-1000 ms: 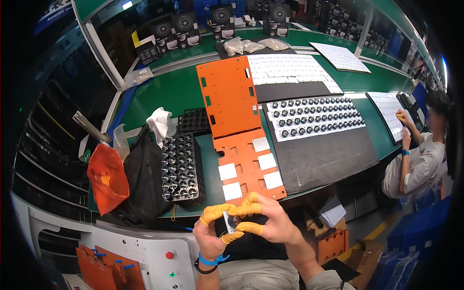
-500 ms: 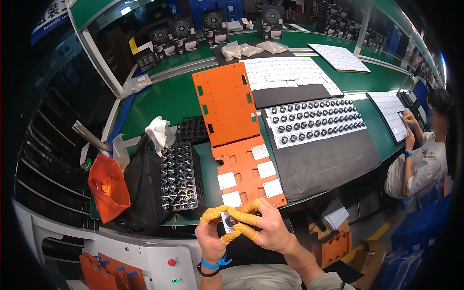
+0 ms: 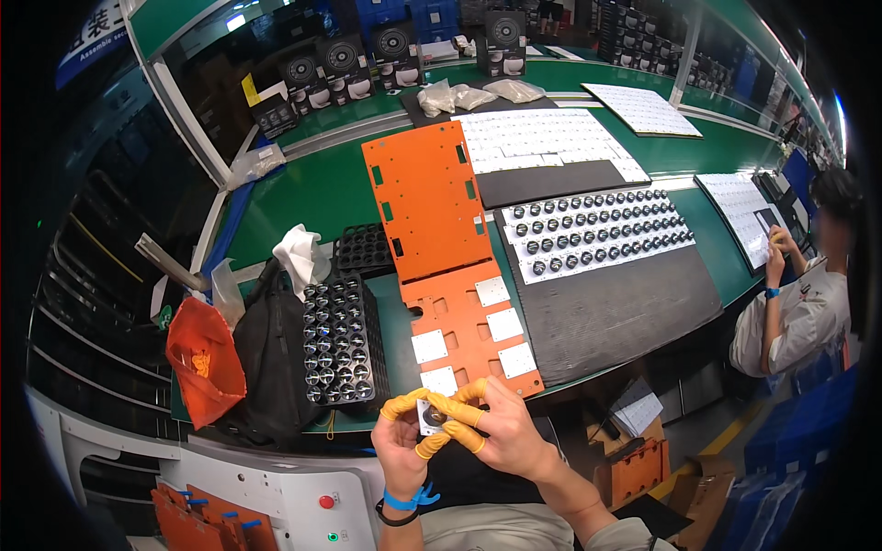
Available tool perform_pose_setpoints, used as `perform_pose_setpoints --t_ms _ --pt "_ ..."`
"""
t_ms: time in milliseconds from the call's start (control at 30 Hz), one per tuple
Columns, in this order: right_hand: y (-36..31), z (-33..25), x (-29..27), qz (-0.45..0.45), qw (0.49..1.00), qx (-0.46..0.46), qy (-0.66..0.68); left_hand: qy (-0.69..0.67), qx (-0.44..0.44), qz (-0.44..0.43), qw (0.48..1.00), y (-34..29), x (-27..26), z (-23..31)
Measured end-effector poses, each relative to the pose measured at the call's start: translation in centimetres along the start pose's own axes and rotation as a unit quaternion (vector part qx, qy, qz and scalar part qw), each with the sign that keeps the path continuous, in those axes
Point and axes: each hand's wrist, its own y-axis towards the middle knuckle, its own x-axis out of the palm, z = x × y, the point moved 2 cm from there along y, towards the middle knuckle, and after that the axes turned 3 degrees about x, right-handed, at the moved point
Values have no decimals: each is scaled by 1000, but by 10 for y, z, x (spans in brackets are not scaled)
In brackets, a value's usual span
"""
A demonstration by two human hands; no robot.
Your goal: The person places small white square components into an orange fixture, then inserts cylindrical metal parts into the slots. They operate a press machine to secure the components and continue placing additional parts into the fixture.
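In front of my body, my left hand [image 3: 401, 450] pinches one side of a small white square plate with a dark round part [image 3: 431, 418] on its face. Yellow finger covers sit on the fingertips of both hands. From the other side, the fingers of my right hand [image 3: 503, 430] close on the same piece and hide its right part. Just beyond lies an orange hinged fixture [image 3: 427, 207], unfolded, with several white square plates [image 3: 503, 325] on its near half. To its left stands a black tray [image 3: 374, 367] filled with round dark shiny parts [image 3: 338, 342].
A black mat [image 3: 625, 312] at right carries a white panel with rows of round black parts [image 3: 602, 231]. White plate sheets [image 3: 542, 133] lie behind it. An orange bag [image 3: 204, 367] and a black bag [image 3: 266, 367] are at left. A co-worker [image 3: 795, 303] handles a dark item at far right.
The white plate has turned in my fingers, so more of its face and round dark part shows. The co-worker's hands have lifted a dark piece. My view has shifted slightly.
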Motion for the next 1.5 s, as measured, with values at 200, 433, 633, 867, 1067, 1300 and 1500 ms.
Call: perform_pose_setpoints --t_ms 200,433,633,867,1067,1300,1500 --pt "-1 2 5 -13 999 -30 -2 -29 -18 -7 999 2 -3 4" --pt "-1 4 11 -53 998 -37 -11 -45 -4 15 999 3 -5 -1" --pt "-2 6 14 -63 997 -31 -29 -56 -25 15 998 4 -6 0" --pt "-4 11 15 -46 998 -31 -39 -67 -38 19 997 3 -2 -5" --pt "-5 13 16 -26 998 -27 -44 -73 -39 20 996 2 0 -6" --pt "-2 11 17 -3 999 -25 -32 -66 -28 24 997 2 3 -5" --pt "-4 12 18 3 999 -17 -32 -60 -35 28 997 1 3 -7"
